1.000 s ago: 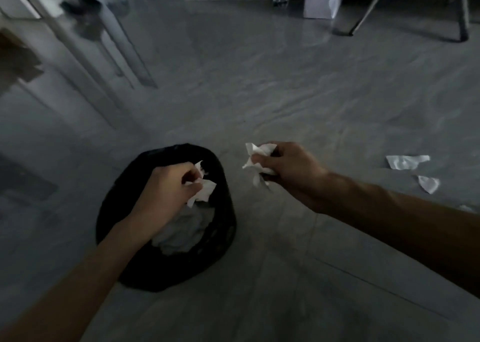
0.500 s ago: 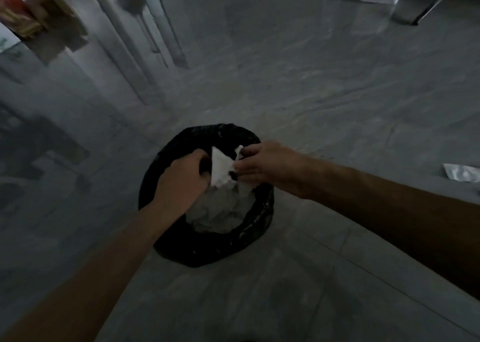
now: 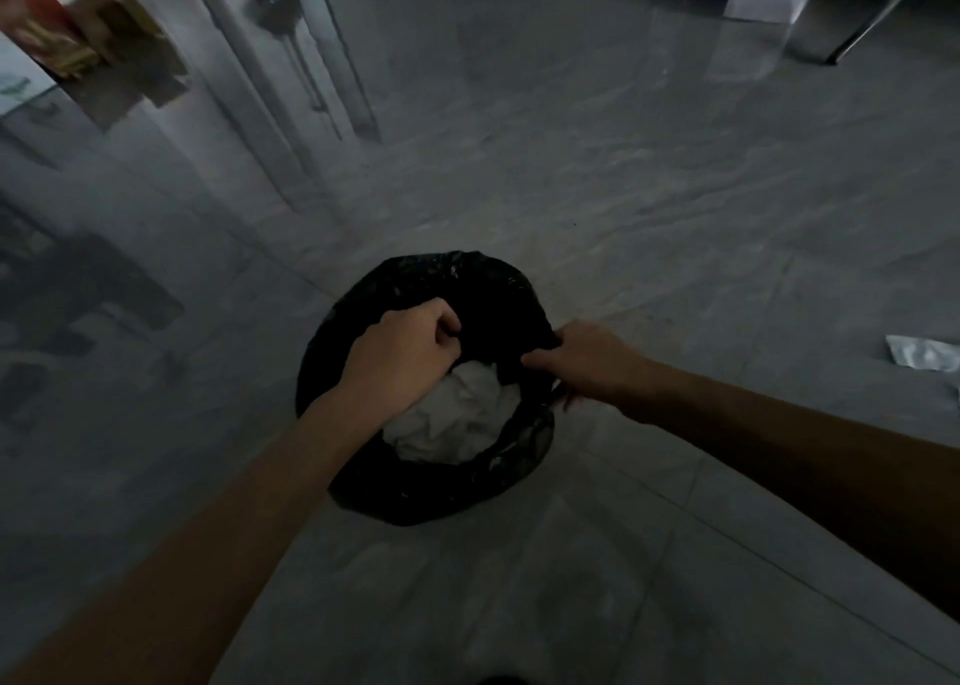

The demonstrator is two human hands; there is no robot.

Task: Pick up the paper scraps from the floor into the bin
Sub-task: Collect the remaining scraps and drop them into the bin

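Paper scraps (image 3: 457, 419) now lie as a white crumpled heap inside the bin (image 3: 415, 497), which stands on the floor (image 3: 623, 190) just below the middle of the frame, lined with a black bag. A second ago each hand carried a white wad, the right one beside the bin rather than over it; half a second ago both wads were above the opening. No paper shows in either hand now, so both loads appear to have gone in.

The left hand (image 3: 402, 357) sits over the left part of the opening with its fingers (image 3: 441, 331) curled tight into a fist. Whether they pinch the bag's edge or hold nothing cannot be told, since the fingertips are lost against the dark liner. The right hand (image 3: 582, 359) is at the right rim, its fingers wrapped over the edge of the bag and clamped on it, thumb pointing toward the heap.

The job is not finished. A loose scrap (image 3: 924, 354) lies on the floor at the right edge of the frame, well apart from the bin, and a sliver of another shows just below it at the very border. The grip on the rim suggests the bin may be steadied or dragged nearer those pieces, though that is only a guess.
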